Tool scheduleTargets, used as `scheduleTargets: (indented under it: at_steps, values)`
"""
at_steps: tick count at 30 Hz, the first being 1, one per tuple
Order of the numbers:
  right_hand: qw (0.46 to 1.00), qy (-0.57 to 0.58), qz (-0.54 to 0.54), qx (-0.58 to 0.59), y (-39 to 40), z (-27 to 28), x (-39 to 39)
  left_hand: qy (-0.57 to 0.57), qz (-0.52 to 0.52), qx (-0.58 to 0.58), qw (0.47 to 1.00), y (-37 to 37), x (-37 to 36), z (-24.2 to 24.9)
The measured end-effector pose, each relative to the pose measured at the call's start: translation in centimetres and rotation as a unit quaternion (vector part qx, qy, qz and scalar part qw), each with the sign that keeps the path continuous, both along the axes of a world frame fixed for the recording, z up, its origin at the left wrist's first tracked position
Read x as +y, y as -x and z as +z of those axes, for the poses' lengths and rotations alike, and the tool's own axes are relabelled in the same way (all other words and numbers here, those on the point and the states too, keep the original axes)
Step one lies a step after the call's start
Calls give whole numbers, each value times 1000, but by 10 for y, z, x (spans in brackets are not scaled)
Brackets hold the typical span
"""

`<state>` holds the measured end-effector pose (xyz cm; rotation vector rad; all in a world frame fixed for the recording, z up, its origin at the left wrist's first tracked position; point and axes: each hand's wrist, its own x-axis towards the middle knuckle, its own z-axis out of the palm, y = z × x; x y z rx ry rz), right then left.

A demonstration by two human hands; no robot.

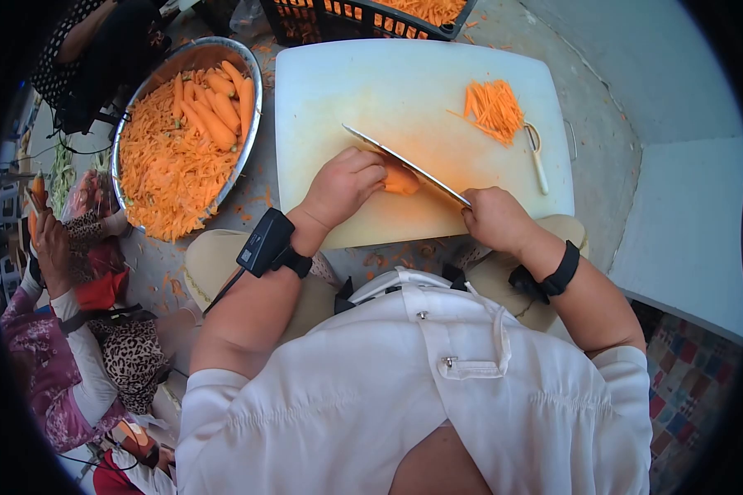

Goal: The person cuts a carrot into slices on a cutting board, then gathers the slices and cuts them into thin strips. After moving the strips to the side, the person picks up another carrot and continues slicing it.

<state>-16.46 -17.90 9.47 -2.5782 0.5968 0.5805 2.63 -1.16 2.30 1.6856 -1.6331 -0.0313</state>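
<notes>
A large white cutting board, tinted orange in its middle, lies in front of me. My right hand is closed around the handle of a knife, whose blade slants up and left across the board. Under the curled fingers of my left hand, a carrot piece is pressed to the board, beside the blade. How far the carrot is sliced is hidden by the fingers and blade. A small pile of carrot strips lies at the upper right, with a white-handled peeler just below it.
Left of the board stands a metal basin of shredded carrot and whole peeled carrots. Behind the board is a black crate with more shreds. At the far left another person's hand holds a carrot. A white panel stands at right.
</notes>
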Motion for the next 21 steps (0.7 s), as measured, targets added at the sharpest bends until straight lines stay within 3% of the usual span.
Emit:
scheduleTargets:
  at_steps: [11,21]
  values:
    - [1000,0,6,-9,0,2,1,-57,-1,7,998,3,3,3]
    - [1000,-1,9,20,-2,8,8,0,6,-4,1000,10,6,-5]
